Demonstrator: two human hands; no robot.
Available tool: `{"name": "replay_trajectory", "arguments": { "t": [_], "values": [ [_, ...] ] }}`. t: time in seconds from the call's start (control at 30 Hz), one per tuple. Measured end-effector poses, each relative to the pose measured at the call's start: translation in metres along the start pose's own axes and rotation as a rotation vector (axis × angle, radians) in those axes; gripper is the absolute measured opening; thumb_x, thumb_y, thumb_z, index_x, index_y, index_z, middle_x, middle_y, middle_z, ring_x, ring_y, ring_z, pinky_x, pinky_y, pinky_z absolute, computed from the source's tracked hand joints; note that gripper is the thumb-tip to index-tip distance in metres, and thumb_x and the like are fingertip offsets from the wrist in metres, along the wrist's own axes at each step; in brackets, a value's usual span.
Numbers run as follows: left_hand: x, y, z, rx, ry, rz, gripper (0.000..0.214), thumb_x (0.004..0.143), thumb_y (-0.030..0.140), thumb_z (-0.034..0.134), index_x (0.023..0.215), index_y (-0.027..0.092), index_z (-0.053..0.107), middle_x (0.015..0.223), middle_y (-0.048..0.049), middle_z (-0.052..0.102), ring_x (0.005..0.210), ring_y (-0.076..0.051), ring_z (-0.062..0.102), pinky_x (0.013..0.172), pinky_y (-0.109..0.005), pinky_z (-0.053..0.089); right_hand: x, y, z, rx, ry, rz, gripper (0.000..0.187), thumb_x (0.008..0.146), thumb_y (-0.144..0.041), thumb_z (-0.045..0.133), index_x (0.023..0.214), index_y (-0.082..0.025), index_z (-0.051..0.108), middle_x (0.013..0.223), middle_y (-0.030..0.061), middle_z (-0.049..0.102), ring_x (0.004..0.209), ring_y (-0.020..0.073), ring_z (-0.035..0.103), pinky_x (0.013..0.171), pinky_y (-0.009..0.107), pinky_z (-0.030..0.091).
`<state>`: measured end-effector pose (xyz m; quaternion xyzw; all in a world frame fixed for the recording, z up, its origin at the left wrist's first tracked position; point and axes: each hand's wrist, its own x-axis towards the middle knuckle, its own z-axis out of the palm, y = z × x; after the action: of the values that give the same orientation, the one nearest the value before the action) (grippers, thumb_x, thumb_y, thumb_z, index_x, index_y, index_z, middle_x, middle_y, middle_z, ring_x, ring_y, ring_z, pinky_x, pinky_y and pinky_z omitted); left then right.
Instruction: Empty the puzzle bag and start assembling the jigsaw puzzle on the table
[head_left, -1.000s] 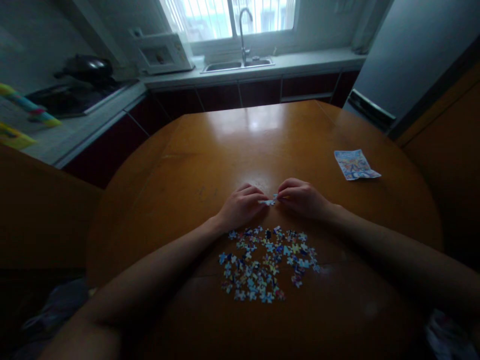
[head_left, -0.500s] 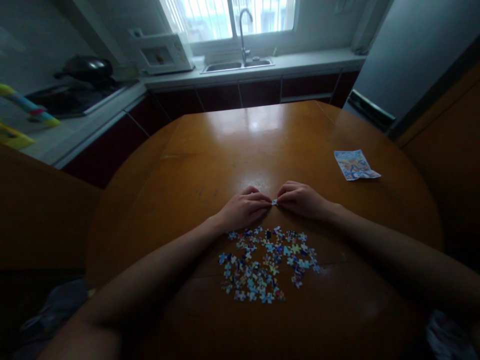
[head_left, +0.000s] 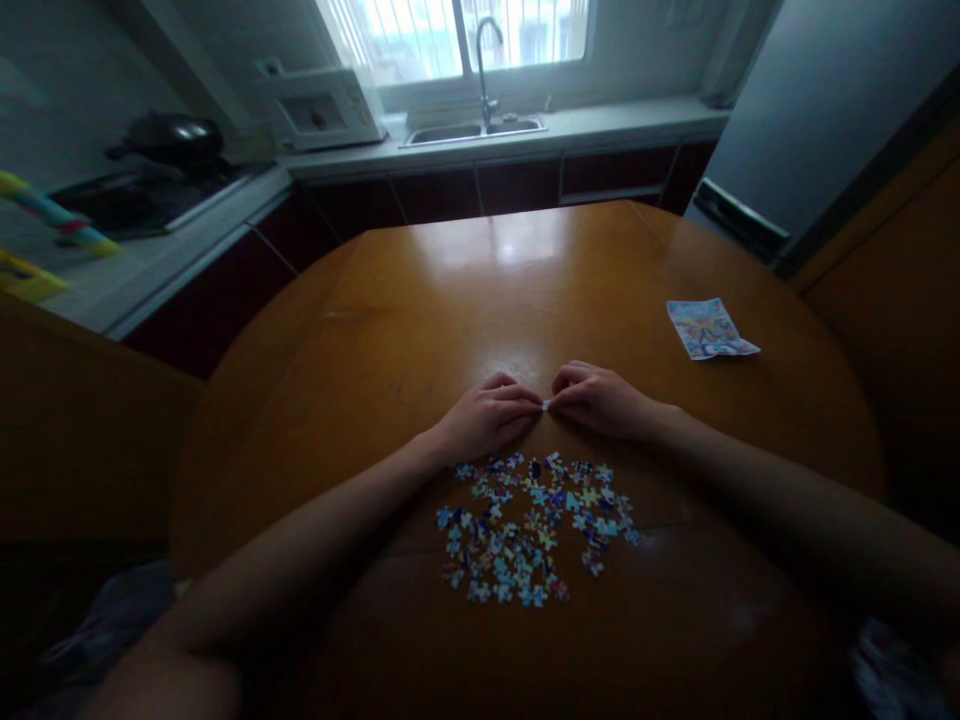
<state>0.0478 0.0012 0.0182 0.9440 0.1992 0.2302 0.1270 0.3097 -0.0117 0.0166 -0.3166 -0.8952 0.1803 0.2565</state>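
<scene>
Between my fingertips is a small pale jigsaw piece (head_left: 546,405), mostly covered, so I cannot tell whether it is one piece or two joined. My left hand (head_left: 491,415) grips it from the left with fingers pressed together. From the right, my right hand (head_left: 598,400) pinches its other side with thumb and fingers. Both hands rest low over the wooden table (head_left: 420,320). Nearer to me, just below the hands, lies a loose spread of many jigsaw pieces (head_left: 517,550) in blue, white, yellow and dark colours.
A creased printed picture sheet (head_left: 709,330) lies on the table at the right. Beyond the table runs a counter with a sink (head_left: 480,132), a microwave (head_left: 322,108) and a stove with a black wok (head_left: 176,138). A fridge (head_left: 817,120) stands at the right.
My right fingertips have come slightly left, closer to the left ones, and less of the piece shows between them. The scattered pieces and the sheet lie as before.
</scene>
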Motion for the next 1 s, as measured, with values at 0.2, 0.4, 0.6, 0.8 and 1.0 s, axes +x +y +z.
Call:
{"name": "replay_trajectory", "arguments": {
  "t": [0.2,0.4,0.6,0.8,1.0],
  "values": [
    [0.001,0.002,-0.002,-0.003,-0.006,0.025,0.024,0.101,0.026,0.057,0.120,0.026,0.070,0.118,-0.0030,0.073,0.104,-0.020,0.060,0.096,-0.038,0.052,0.000,0.007,0.004,0.085,0.188,0.175,0.023,0.090,-0.011,0.058,0.097,-0.018,0.078,0.090,0.0068,0.069,0.080,0.0162,0.062,0.073,0.030,0.049],
    [0.001,0.003,-0.003,0.050,-0.073,0.021,0.032,0.102,0.031,0.056,0.132,0.029,0.064,0.124,-0.0044,0.069,0.108,-0.022,0.057,0.099,-0.040,0.051,-0.001,0.004,0.005,0.067,0.090,0.104,0.024,0.085,-0.007,0.060,0.088,-0.022,0.079,0.091,0.0058,0.068,0.083,0.0174,0.062,0.074,0.031,0.049],
    [0.001,0.004,-0.005,0.079,-0.097,0.047,0.038,0.100,0.033,0.058,0.139,0.032,0.060,0.126,-0.0058,0.067,0.111,-0.024,0.055,0.101,-0.043,0.049,0.001,0.001,0.003,0.076,0.064,0.139,0.028,0.083,-0.003,0.058,0.083,-0.022,0.079,0.092,0.0059,0.068,0.082,0.0171,0.063,0.074,0.030,0.050],
    [0.000,0.004,-0.006,0.078,-0.119,0.020,0.039,0.101,0.032,0.057,0.140,0.031,0.059,0.126,-0.0051,0.067,0.112,-0.024,0.055,0.102,-0.042,0.048,0.001,0.003,-0.001,0.022,0.037,0.153,0.027,0.083,-0.003,0.060,0.081,-0.022,0.078,0.092,0.0062,0.070,0.084,0.0184,0.063,0.076,0.032,0.050],
    [-0.001,0.002,-0.004,0.071,-0.107,0.016,0.038,0.101,0.033,0.057,0.138,0.031,0.061,0.126,-0.0053,0.067,0.112,-0.024,0.055,0.102,-0.043,0.048,-0.001,-0.030,-0.025,0.204,0.015,0.160,0.021,0.088,-0.008,0.062,0.091,-0.022,0.077,0.091,0.0050,0.071,0.077,0.0156,0.064,0.070,0.030,0.051]
  ]
}}
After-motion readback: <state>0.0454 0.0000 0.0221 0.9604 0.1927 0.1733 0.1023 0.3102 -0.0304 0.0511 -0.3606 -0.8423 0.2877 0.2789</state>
